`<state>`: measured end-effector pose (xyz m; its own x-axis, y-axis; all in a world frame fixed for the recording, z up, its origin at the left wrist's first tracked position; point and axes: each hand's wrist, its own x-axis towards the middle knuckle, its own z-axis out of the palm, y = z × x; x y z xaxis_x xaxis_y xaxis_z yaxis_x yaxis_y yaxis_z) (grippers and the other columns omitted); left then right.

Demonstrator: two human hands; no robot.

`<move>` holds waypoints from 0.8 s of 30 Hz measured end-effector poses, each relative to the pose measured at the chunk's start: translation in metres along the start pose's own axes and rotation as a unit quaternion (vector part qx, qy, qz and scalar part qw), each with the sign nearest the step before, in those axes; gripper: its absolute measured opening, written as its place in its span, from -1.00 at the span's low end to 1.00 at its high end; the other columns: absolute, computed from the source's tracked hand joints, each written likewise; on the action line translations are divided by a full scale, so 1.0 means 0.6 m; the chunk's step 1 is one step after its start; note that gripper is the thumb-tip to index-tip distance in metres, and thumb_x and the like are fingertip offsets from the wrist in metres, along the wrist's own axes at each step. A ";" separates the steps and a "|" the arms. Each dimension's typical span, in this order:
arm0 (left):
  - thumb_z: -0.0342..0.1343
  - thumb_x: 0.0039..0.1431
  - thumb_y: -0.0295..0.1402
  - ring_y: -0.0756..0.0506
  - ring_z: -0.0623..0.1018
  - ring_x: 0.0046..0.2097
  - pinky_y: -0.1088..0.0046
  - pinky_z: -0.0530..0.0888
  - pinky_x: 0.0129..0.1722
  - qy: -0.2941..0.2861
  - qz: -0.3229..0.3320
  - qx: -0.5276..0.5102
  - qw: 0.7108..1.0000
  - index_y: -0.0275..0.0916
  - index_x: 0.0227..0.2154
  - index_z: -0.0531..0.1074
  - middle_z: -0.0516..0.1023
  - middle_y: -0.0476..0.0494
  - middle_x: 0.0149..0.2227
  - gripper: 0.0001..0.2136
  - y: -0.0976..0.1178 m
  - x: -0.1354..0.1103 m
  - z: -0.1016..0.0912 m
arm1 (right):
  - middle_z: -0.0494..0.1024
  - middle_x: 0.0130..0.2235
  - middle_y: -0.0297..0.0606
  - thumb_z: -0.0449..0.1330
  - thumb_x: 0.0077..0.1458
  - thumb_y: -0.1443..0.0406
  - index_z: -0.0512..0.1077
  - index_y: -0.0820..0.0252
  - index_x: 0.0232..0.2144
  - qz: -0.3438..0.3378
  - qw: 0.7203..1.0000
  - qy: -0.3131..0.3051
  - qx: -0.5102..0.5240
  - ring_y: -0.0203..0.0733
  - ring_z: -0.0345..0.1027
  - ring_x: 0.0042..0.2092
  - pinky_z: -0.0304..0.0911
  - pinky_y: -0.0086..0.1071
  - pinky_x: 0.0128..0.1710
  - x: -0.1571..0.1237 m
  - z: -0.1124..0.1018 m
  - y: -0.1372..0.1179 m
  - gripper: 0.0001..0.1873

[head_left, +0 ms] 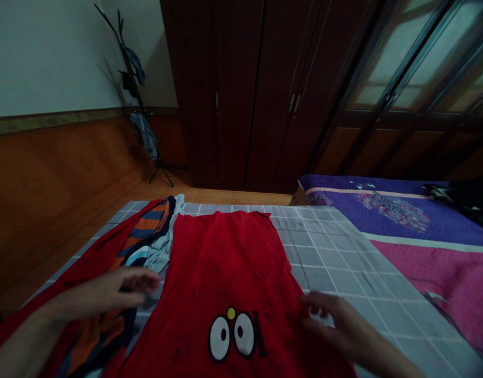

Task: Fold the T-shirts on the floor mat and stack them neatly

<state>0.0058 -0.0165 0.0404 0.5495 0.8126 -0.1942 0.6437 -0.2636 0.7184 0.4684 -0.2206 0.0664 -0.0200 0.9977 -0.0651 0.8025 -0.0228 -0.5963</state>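
While the left hand [107,294] and the right hand [336,323] hover on either side of it, a red T-shirt [226,262] lies flat on a grey grid-patterned cloth [336,257], slightly creased and running out of view at the bottom. Its front carries a cartoon print: 2 large white eyes with black pupils [231,336], 1 small yellow dot above them, and a black stroke to their right that I cannot read as any letter or numeral. Faint dark specks mark the red fabric. Both hands are open, nothing clenched or gripped. The left fingers [145,281] curve loosely over a striped orange, navy and white garment [147,231] bunched beside the shirt, and the right fingers [314,310] spread near the shirt's edge, though I cannot tell whether they touch it. Beyond the cloth, a purple and pink quilted bedspread [399,210] covers a bed, and a dark wooden wardrobe [233,94] stands against the far wall.
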 end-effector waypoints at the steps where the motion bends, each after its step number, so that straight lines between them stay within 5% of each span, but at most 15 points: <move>1: 0.11 -0.02 -0.10 -0.14 0.56 -0.17 0.42 0.46 -0.20 -0.036 0.004 0.000 0.999 -0.09 -0.13 0.49 0.59 -0.08 -0.16 -0.62 0.014 0.049 -0.016 | 0.61 -0.25 -0.21 0.08 0.06 0.15 0.54 0.07 -0.17 0.021 1.000 0.008 0.020 -0.10 0.48 -0.29 0.38 -0.30 -0.29 0.051 -0.016 0.006 -0.65; 6: -0.02 0.09 -0.06 -0.25 0.54 -0.10 0.33 0.42 -0.16 0.164 -0.116 0.213 0.956 -0.29 -0.16 0.44 0.56 -0.30 -0.17 -0.58 0.050 0.247 -0.026 | 0.57 -0.19 -0.03 0.13 0.08 0.19 0.48 0.34 -0.10 0.190 0.973 0.132 0.006 0.00 0.45 -0.15 0.28 -0.28 -0.17 0.285 -0.030 0.047 -0.61; 11: -0.04 0.12 -0.14 -0.33 0.54 -0.12 0.27 0.41 -0.22 0.212 -0.151 0.270 0.927 -0.25 -0.37 0.46 0.57 -0.35 -0.25 -0.71 0.040 0.316 0.005 | 0.49 -0.11 -0.12 0.16 0.16 0.12 0.42 0.28 -0.12 0.251 0.953 0.169 0.010 -0.07 0.39 -0.09 0.30 -0.15 -0.11 0.408 0.005 0.070 -0.64; 19: -0.30 0.28 -0.23 -0.32 0.53 -0.17 0.27 0.39 -0.33 0.330 -0.171 0.274 0.887 -0.26 -0.14 0.40 0.55 -0.39 -0.21 -0.61 0.053 0.379 -0.068 | 0.41 -0.02 -0.20 0.13 0.19 0.17 0.36 0.23 -0.04 0.227 0.938 0.252 0.069 -0.10 0.37 -0.09 0.35 -0.17 -0.14 0.475 -0.009 0.135 -0.66; 24: -0.23 0.26 -0.24 -0.32 0.55 -0.23 0.28 0.38 -0.37 0.336 -0.190 0.248 0.888 -0.27 -0.16 0.43 0.56 -0.39 -0.27 -0.64 0.016 0.415 -0.036 | 0.47 -0.11 -0.18 0.10 0.22 0.19 0.39 0.24 -0.11 0.236 0.913 0.329 0.053 -0.17 0.38 -0.14 0.32 -0.18 -0.13 0.455 0.010 0.166 -0.73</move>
<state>0.1375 0.1945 0.0135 -0.0938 0.9746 0.2033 0.9621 0.0362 0.2703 0.5391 0.0491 -0.0154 0.7039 0.6966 0.1390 0.5664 -0.4323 -0.7017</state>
